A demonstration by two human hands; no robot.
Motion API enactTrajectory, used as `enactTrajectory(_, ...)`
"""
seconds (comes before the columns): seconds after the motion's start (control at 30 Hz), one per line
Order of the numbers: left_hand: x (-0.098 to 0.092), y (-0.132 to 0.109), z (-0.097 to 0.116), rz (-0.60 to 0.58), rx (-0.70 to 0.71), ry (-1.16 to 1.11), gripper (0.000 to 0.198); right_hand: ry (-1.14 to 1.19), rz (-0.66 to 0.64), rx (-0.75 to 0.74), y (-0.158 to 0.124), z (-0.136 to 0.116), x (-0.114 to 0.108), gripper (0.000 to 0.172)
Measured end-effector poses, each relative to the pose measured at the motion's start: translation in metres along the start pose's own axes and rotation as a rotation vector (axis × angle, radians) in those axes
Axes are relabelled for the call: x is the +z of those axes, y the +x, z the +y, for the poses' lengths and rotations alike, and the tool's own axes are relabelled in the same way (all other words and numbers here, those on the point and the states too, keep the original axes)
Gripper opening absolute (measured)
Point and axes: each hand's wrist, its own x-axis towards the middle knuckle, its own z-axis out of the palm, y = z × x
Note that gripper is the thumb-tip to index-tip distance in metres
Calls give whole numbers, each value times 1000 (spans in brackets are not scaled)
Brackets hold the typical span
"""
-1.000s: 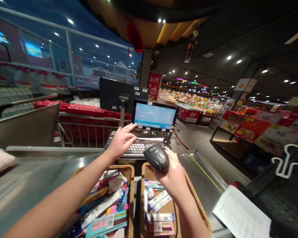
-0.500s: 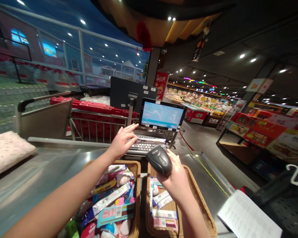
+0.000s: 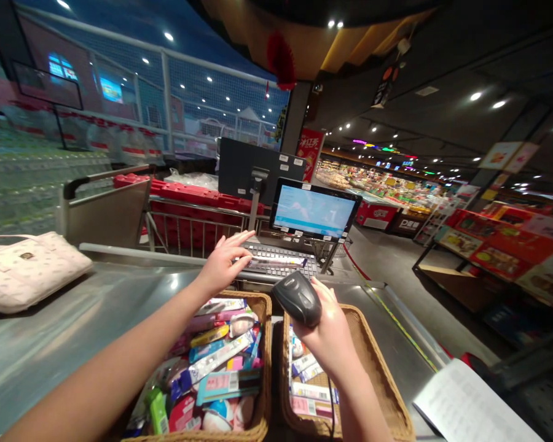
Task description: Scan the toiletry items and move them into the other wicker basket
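My left hand (image 3: 225, 263) reaches over the keyboard (image 3: 283, 252), its thumb and fingers pinching one end of a long thin packet (image 3: 279, 263) that points right. My right hand (image 3: 329, 322) is wrapped round a black handheld barcode scanner (image 3: 298, 299), whose cable hangs down below. Beneath my left forearm stands a wicker basket (image 3: 266, 362) heaped with small packaged goods, among them stick packets and a light-blue pack (image 3: 228, 383). Under my right hand is a second wicker basket (image 3: 384, 368) with fewer stick packets and pink packs.
Beyond the keyboard stands a lit screen (image 3: 314, 212), with a dark monitor (image 3: 244, 169) behind it. A pale handbag (image 3: 32, 270) lies on the metal counter (image 3: 133, 282) at left. Printed paper (image 3: 470, 399) lies at right. A shopping cart (image 3: 179, 227) stands behind the counter.
The view has shifted, so the counter and baskets appear farther right. My left hand and the thin packet have moved left relative to the keyboard. The scanner stays in my right hand.
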Motion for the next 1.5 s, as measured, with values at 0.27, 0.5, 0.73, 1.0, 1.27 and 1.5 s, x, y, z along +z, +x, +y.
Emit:
enactTrajectory(0.27, -6, -17, -17, -19, -35, 28, 28, 18, -1, 39, -2, -12, 4, 48)
enactTrajectory(0.5, -10, -41, -35, -53, -88, 52, 30, 25, -36, 31, -5, -14, 16, 45)
enactTrajectory(0.73, -10, -68, -53, -98, -152, 63, 32, 42, -28, -13, -6, -20, 28, 43)
enactTrajectory(1.0, -1, -104, -72, -158, -225, 63, 32, 82, -77, 2, -7, -32, 36, 43)
enactTrajectory(1.27, 16, -134, -88, -146, -250, 71, 34, 90, -99, 52, -13, -36, 43, 46)
enactTrajectory(1.5, 21, -148, -94, -260, -359, 201, 26, 93, -141, 98, -20, -39, 50, 45)
